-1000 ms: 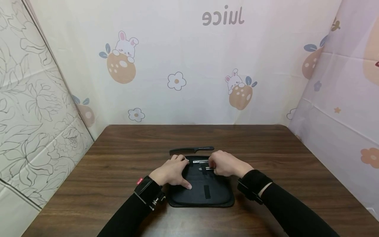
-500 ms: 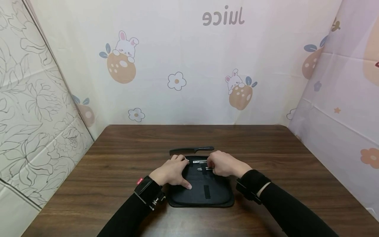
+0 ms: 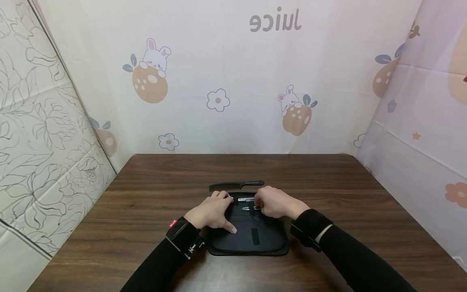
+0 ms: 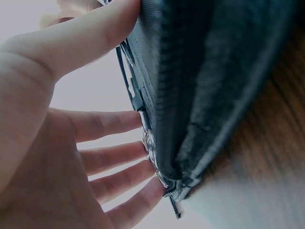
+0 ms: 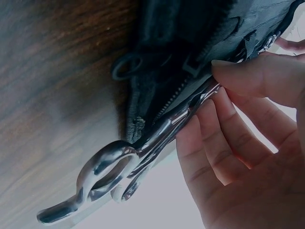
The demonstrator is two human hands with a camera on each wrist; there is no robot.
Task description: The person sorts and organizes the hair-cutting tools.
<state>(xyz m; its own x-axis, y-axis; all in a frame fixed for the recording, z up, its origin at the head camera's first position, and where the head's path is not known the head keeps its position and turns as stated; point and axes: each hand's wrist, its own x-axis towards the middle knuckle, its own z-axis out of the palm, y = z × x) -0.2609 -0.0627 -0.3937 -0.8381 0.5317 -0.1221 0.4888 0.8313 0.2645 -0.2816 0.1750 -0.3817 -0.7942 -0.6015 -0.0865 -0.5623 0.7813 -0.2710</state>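
Evidently the right hand is pinching a pair of silver scissors, thumb on one side and curled fingers on the other, over the far right part of a black zippered case. The case lies flat beneath and between both hands. From the right wrist's view, the scissors' finger rings stick out beyond the pinching fingers and past the zipped rim, where a dark zip pull also shows.

To the left of the right hand, 2 slim silver lengths lie on the case: a farther silver piece and a nearer silver tip. I can't tell for certain which of these 2 belongs to the pinched scissors.

The left hand rests spread on the left side of the case, its thumb reaching toward the middle and its fingertips at the far left corner. Shiny metal loops show right at those fingertips.

Just nearer the person than the right hand's fingers, a short black strap runs across the case. Beyond both hands, just past the case's far edge, a black comb lies on the brown wood-grain surface. Black wristbands circle both wrists.
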